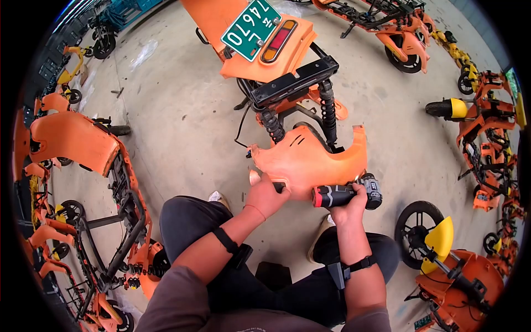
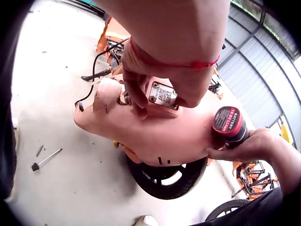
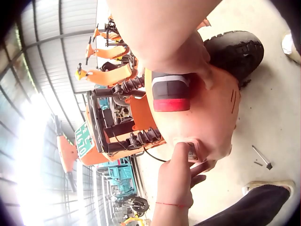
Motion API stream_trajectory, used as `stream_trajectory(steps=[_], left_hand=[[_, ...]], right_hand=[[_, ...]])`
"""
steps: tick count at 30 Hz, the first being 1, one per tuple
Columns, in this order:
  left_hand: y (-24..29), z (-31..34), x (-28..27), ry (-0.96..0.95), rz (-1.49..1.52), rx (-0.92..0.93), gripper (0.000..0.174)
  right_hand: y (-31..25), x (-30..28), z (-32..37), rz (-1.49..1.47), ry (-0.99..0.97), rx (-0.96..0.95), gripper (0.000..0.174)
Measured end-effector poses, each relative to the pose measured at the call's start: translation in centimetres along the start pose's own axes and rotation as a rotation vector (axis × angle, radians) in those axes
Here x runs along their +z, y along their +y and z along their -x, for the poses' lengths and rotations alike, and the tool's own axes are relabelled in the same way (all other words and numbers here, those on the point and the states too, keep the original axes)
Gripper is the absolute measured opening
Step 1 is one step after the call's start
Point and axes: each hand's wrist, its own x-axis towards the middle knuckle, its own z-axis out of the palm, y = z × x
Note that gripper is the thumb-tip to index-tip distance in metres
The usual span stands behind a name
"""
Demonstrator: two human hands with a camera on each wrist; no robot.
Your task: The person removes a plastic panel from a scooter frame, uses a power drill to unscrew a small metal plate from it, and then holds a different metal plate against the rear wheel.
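Observation:
An orange plastic rear fender (image 1: 315,160) of a stripped scooter stands between the person's knees, below two black shock absorbers (image 1: 328,113). The left hand (image 1: 266,196) is at a small metal QR-code plate (image 2: 162,95) set in a raised part of the fender, its thumb at one edge and curled fingers at the other. In the right hand (image 1: 351,207) is a black cordless drill (image 1: 334,195), gripped with its red-ended battery (image 2: 228,120) pointing left in the head view. The right thumb lies close against the fender; the drill's tip is hidden.
A green licence plate (image 1: 251,30) and tail light (image 1: 278,41) sit at the scooter's back. On the floor lies a screwdriver (image 2: 47,160) beside a small rod. Stripped orange scooters line both sides, and a loose wheel with yellow mudguard (image 1: 440,243) is at the right.

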Motion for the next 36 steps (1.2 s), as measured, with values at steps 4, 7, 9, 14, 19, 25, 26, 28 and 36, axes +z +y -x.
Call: stream_trajectory(steps=[4, 7, 9, 14, 19, 25, 26, 28, 36], left_hand=[[0.9, 0.3, -0.6, -0.035, -0.077, -0.003, 0.06], [0.1, 0.2, -0.4, -0.044, -0.089, 0.073, 0.058], [-0.6, 0.1, -0.2, -0.052, -0.107, 0.133, 0.056], [-1.0, 0.5, -0.5, -0.033, 0.019, 0.123, 0.063], [-5.8, -1.1, 2.3, 0.011, 0.302, 0.181, 0.069], [-3.5, 0.4, -0.1, 0.064, 0.209, 0.247, 0.052], [-2.2, 1.0, -1.4, 0.09, 0.114, 0.211, 0.044], [-1.7, 1.4, -2.5, 0.102, 0.015, 0.171, 0.036], [-4.3, -0.4, -0.8, 0.235, 0.132, 0.035, 0.03]], right_hand=[[0.0, 0.0, -0.1, -0.001, 0.018, 0.002, 0.034], [-0.1, 0.1, 0.0, -0.005, 0.027, 0.013, 0.033], [-0.1, 0.1, 0.1, -0.011, 0.008, 0.009, 0.03], [0.1, 0.0, -0.2, -0.039, 0.025, -0.037, 0.026], [0.3, -0.2, -0.3, -0.049, 0.023, -0.029, 0.024], [-0.2, 0.7, 0.6, -0.009, 0.024, -0.009, 0.034], [-0.3, 0.6, 0.4, -0.011, 0.033, -0.009, 0.034], [-0.3, 0.3, 0.0, -0.008, 0.02, -0.016, 0.042], [-0.9, 1.8, 1.1, -0.003, 0.08, -0.004, 0.046]])
